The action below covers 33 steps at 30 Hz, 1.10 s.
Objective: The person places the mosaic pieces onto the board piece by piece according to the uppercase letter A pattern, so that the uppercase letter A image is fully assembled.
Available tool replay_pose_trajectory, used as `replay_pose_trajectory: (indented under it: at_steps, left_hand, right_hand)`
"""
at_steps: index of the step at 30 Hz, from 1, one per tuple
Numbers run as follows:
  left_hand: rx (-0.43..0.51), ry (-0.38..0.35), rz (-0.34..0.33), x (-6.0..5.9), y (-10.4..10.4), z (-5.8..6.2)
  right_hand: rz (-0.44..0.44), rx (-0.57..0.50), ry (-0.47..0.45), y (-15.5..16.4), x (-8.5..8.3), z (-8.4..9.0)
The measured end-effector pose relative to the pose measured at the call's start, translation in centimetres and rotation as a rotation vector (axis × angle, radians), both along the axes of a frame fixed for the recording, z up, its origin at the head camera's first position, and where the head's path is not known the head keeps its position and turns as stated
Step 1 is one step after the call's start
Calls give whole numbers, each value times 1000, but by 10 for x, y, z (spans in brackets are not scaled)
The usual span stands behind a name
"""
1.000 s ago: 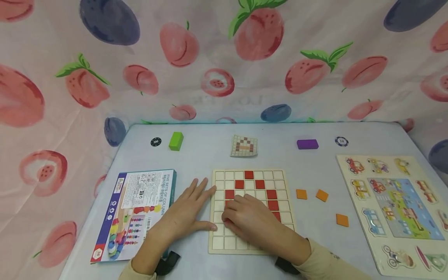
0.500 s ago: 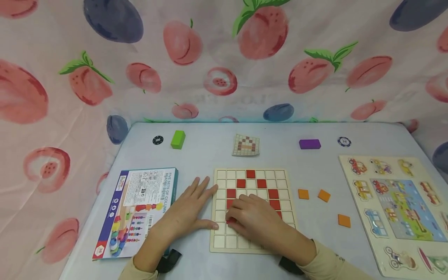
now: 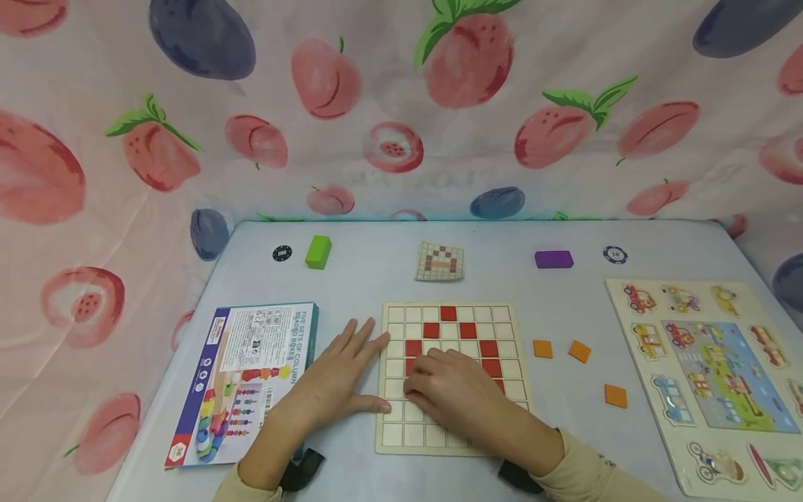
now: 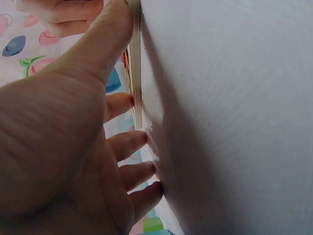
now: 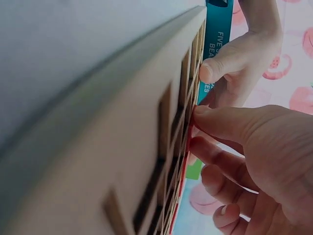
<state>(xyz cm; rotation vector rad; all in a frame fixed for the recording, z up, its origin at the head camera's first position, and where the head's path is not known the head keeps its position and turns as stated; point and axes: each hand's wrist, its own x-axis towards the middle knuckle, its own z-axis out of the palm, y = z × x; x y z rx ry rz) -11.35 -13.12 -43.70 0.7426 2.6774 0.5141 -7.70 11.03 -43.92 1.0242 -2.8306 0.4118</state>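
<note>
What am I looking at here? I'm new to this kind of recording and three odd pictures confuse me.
No machine here: a person works with two bare hands. The wide picture comes from a camera on their head; the two close-ups come from cameras on each wrist, so those look tilted and blurry. On the table lies a wooden grid board partly filled with red tiles. The left hand lies flat beside the board, thumb against its edge. The right hand rests on the board, fingertips on a red tile. Nearby lie three orange tiles, a pattern card, a toy box, a vehicle puzzle, and green and purple blocks.
</note>
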Motion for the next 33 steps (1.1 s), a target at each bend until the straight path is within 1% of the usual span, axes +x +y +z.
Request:
replay_pose_trajectory:
  at_steps: [4,9,16,22,24,26,29,33]
  left_hand:
    - [-2,-2,2,0,0,0]
    - [0,-5,0,0,1,0]
    - [-2,5,-5,-1,2,-1]
    - [2,1,2,0,2,-1]
    - [4,-1,0,0,2,-1]
    - [5,1,-4,0,2,-1]
    - [5,8,-9,0,1,-1]
    - [7,9,-11,0,0,-1]
  right_hand:
    - [6,1,-4,3,0,0]
    - [-9,-2,11,8,0,-1]
    - [-26,-1,2,13,-1,-1]
    - [-19,-26,-9,27,1,4]
    - [-43,-43,-6,38,3,7]
    - [-89,-48,-1,51,4,9]
    - [-176,-43,-8,75,2,11]
    - [-301,-6,-56,110,-2,14]
